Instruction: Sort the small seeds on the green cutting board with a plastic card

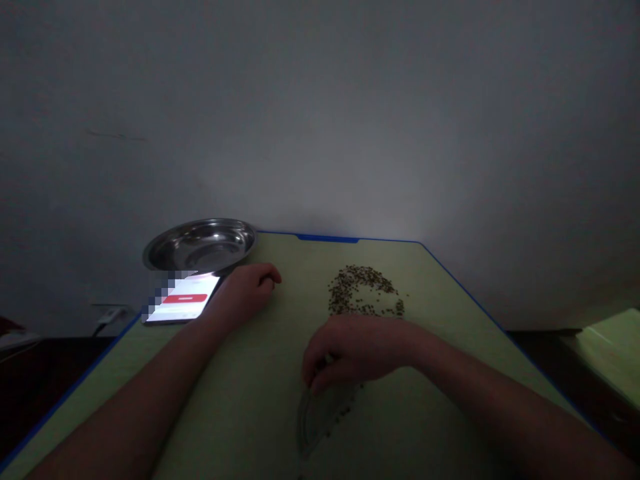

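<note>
My left hand (249,288) rests on the table with its fingers curled in, beside a lit phone (186,300); nothing shows in it. Right of centre, my right hand (353,348) has its fingertips pinched together, palm down. What they hold, if anything, is hidden. Directly below those fingertips is a clear see-through dish (320,421), partly covered by the hand, with a few dark grains along its right side. Past my right hand lies a loose ring of small brown seeds (357,287), spread on the table with a thinner patch in its middle.
A wide shiny metal bowl (203,245) stands at the table's far left, behind the phone. The pale green table (295,267) has a blue edge and meets a grey wall (320,133). A plug with a cable (111,317) is low on the left.
</note>
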Motion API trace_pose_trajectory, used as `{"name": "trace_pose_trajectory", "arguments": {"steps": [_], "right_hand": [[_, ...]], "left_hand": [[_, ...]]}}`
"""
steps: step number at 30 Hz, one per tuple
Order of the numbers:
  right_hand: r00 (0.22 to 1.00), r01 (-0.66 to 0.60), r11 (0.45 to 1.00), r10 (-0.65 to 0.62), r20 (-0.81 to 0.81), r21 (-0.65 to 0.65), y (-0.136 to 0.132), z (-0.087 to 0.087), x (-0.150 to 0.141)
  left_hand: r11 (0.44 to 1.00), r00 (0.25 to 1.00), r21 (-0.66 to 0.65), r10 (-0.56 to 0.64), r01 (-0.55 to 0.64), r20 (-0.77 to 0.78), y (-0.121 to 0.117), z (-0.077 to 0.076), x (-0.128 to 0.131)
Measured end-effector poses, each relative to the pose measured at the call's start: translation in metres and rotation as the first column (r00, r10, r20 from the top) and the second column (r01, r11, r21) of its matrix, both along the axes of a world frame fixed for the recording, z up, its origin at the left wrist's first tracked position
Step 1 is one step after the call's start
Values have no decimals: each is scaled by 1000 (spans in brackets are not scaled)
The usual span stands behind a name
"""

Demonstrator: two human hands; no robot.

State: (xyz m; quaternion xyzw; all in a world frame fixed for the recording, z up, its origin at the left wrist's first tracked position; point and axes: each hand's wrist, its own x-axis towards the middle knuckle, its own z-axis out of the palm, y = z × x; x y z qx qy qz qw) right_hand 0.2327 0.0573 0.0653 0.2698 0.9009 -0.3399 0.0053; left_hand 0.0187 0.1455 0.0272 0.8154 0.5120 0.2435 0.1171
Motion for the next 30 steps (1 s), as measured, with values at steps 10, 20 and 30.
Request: {"name": "trace_pose_trajectory", "arguments": {"steps": [10, 20, 30], "right_hand": [[979, 177, 984, -175, -107, 5, 4, 9, 40], [935, 328, 945, -328, -133, -20, 5, -7, 69], [912, 358, 933, -356, -202, -29, -6, -11, 50]], "left_hand": [[999, 1000, -31, 7, -7, -14, 0, 1, 0], [999, 999, -40, 7, -8, -37, -1, 2, 2], [998, 998, -68, 15, -19, -62, -1, 3, 3]]}}
